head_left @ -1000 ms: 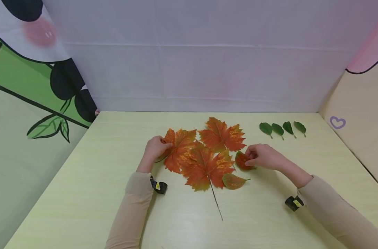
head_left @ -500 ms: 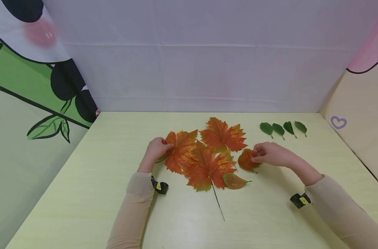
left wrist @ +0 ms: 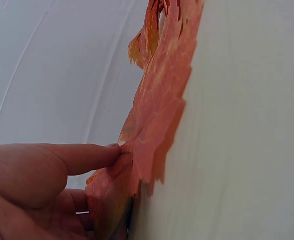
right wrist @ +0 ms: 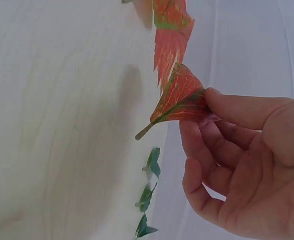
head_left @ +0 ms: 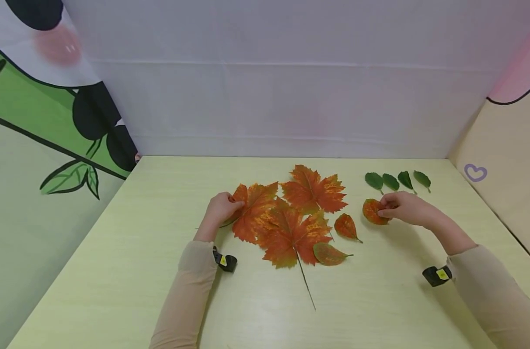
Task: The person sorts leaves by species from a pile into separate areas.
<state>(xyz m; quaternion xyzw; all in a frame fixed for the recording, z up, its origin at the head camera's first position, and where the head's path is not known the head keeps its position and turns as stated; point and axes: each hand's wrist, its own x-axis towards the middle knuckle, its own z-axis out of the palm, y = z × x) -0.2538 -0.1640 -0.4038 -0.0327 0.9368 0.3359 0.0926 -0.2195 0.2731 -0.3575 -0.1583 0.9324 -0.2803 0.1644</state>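
Note:
My right hand (head_left: 409, 208) pinches a small red-orange leaf (head_left: 372, 212) between thumb and fingers; in the right wrist view this leaf (right wrist: 179, 97) is held up with its short stem pointing down-left. At the left, my left hand (head_left: 222, 209) pinches the edge of a large orange maple leaf (head_left: 255, 208), thumb on top in the left wrist view. Two more maple leaves lie against it: one at the back (head_left: 313, 189) and one in front (head_left: 288, 235) with a long dark stem. A small red leaf (head_left: 346, 226) and a green-orange leaf (head_left: 329, 254) lie to their right.
Several small green leaves (head_left: 390, 182) lie in a row at the back right of the pale wooden table (head_left: 129, 271). A light cloth backdrop (head_left: 291, 106) stands behind the table's far edge, with printed panels at both sides.
My right hand has lifted the small red-orange leaf and carried it right, toward the green leaves, uncovering another small red leaf. The left hand has stayed at the maple leaf.

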